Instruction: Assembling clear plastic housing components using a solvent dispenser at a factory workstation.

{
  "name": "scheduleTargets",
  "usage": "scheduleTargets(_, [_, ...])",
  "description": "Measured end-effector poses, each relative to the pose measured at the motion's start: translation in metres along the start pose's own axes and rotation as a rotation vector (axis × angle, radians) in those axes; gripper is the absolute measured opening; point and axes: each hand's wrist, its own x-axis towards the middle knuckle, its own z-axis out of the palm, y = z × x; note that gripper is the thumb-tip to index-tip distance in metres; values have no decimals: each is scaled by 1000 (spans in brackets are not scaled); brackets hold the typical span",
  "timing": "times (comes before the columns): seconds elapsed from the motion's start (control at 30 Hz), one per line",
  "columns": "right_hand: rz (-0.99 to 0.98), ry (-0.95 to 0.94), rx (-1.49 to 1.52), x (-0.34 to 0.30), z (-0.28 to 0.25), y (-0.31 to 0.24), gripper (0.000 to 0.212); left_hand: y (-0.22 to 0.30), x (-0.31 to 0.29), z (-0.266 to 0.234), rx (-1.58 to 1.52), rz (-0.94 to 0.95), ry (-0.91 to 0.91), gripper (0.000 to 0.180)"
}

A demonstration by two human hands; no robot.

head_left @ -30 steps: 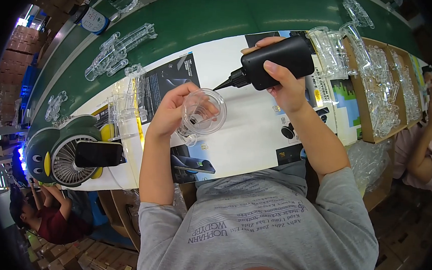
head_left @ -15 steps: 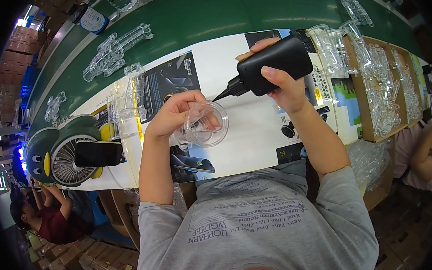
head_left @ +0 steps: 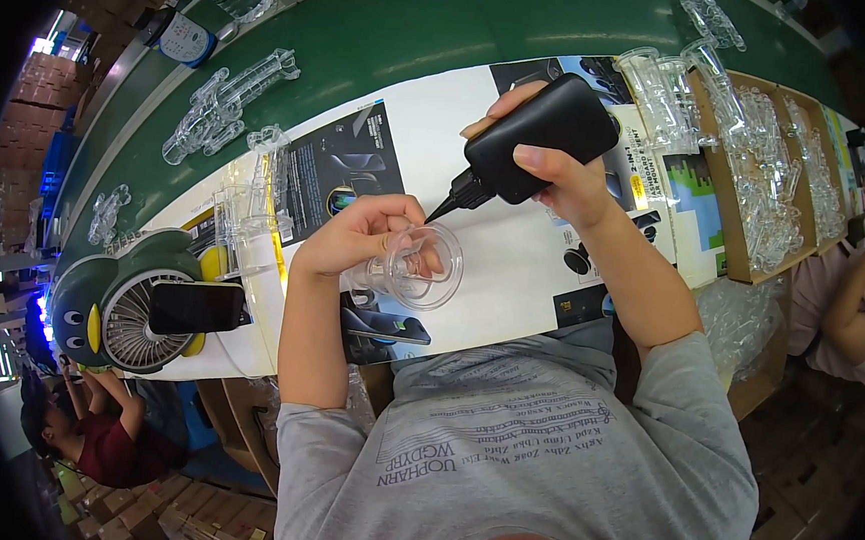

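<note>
My left hand (head_left: 355,232) is closed round a clear plastic piece (head_left: 443,296) with a wide round rim, which faces up toward me. In my right hand (head_left: 567,179) is a black squeeze bottle (head_left: 542,137), tilted with its narrow pointed nozzle down to the left. The nozzle tip is at the upper edge of the clear rim, close to my left fingertips; whether it touches cannot be made out. Part of the clear piece is hidden behind my left fingers. Under both hands lies a printed white sheet (head_left: 495,315) on the green table.
A cardboard box (head_left: 744,262) of clear parts stands at the right, beside upright clear tubes (head_left: 655,100). Left are more clear parts (head_left: 228,105), a green fan (head_left: 120,298) and a phone (head_left: 197,309). A bottle (head_left: 180,40) stands far left. Other people sit at both sides.
The clear piece and my left hand have shifted slightly right and toward me. The black bottle has moved a little left, its nozzle tip slightly lower.
</note>
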Motion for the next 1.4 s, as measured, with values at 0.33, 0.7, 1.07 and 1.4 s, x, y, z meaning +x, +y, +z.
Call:
scheduleTargets(0.33, [95,0,23,-2,3,-3,41,-3,0,-3,1,-62,-2,28])
scheduleTargets(0.7, [101,-6,3,-1,3,-5,42,0,-1,2,-37,-19,2,28])
scheduleTargets(1.07, [72,35,61,3,-2,-2,43,5,-1,2,26,9,2,29])
scheduleTargets(1.4, [82,70,164,5,-4,3,39,6,-1,-1,86,118,34,28])
